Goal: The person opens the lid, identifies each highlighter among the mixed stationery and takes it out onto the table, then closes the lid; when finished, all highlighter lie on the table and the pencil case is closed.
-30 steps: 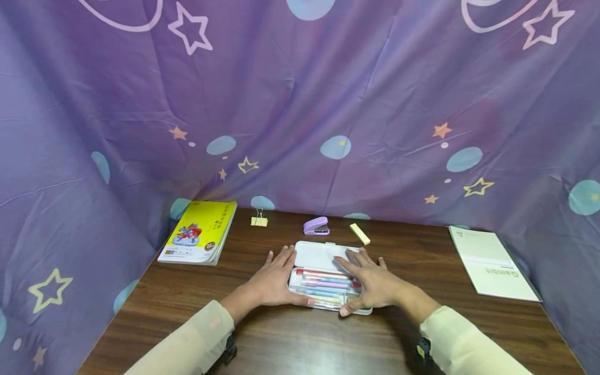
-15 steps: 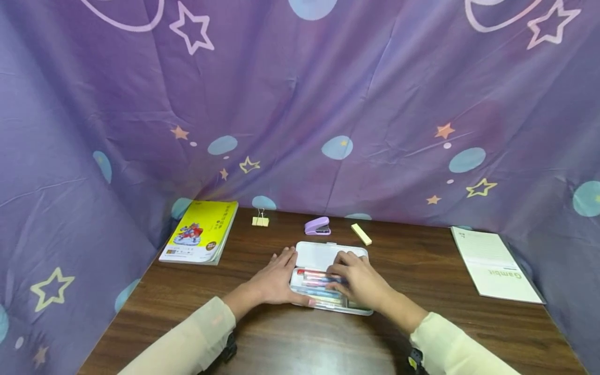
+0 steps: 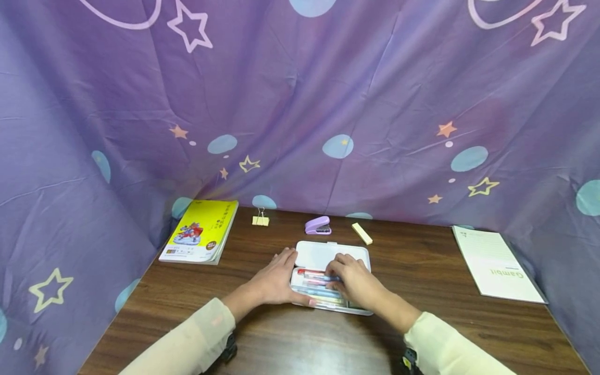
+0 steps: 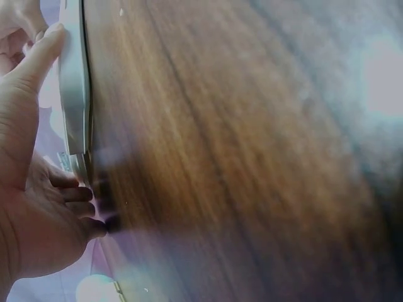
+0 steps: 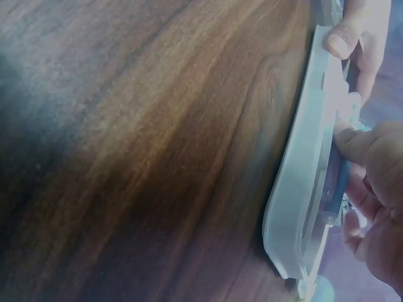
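Observation:
A white pencil case [image 3: 333,255] lies with its lid folded back on the wooden table. Several pens [image 3: 319,284], some red-capped, lie in its tray. My left hand [image 3: 274,281] rests against the case's left end, fingers stretched along the side and thumb over the front rim; the left wrist view shows that thumb on the case edge. My right hand [image 3: 358,281] reaches into the right part of the tray, fingers bent and thumb opposed. In the right wrist view, its thumb and fingers pinch a bluish pen [image 5: 340,189]; the fingertips are partly hidden.
Behind the case stand a pale yellow binder clip [image 3: 260,221], a purple stapler [image 3: 317,225] and a pale yellow block [image 3: 362,234]. A yellow book [image 3: 201,229] lies at left, a white notepad [image 3: 497,263] at right. A purple curtain [image 3: 300,104] hangs along the back.
My right hand has left the case's right end, moved inward over the tray, and bent its fingers among the pens. The left hand has stayed in place.

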Tool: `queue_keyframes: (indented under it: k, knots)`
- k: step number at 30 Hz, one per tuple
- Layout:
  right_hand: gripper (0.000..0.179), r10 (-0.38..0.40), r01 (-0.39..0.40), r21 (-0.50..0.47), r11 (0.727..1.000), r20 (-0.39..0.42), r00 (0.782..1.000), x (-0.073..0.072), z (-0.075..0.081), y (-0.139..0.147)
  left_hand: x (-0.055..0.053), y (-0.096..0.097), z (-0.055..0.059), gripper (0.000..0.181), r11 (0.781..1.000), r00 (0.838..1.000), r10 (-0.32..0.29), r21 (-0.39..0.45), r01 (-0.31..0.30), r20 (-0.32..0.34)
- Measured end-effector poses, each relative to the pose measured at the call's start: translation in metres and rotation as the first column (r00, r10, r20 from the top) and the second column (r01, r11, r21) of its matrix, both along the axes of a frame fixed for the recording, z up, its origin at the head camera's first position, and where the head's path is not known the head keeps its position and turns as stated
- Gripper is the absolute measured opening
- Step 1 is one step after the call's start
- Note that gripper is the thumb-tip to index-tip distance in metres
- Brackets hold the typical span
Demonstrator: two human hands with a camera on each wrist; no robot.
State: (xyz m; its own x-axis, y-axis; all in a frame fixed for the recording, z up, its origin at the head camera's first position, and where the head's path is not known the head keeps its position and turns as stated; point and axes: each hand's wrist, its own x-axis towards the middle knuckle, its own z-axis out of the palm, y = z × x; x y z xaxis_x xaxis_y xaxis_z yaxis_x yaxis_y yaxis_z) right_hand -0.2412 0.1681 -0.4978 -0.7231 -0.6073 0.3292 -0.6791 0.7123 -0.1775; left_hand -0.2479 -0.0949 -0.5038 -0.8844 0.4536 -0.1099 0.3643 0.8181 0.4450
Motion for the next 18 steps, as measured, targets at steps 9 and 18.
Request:
queue_keyframes:
  k: [9, 18]
  knots:
    - [0.018, 0.005, -0.005, -0.009, 1.000, -0.035, 0.999, -0.0025, -0.0051, 0.0014, 0.0019, -0.0002, 0.0001, 0.147, 1.000, 1.000, 0.015, 0.014, -0.015, -0.001]
    - [0.017, 0.018, -0.016, 0.015, 1.000, -0.204, 0.979, -0.0014, 0.0025, 0.0005, 0.0028, 0.0004, 0.0008, 0.146, 1.000, 1.000, 0.013, -0.010, -0.013, 0.011]
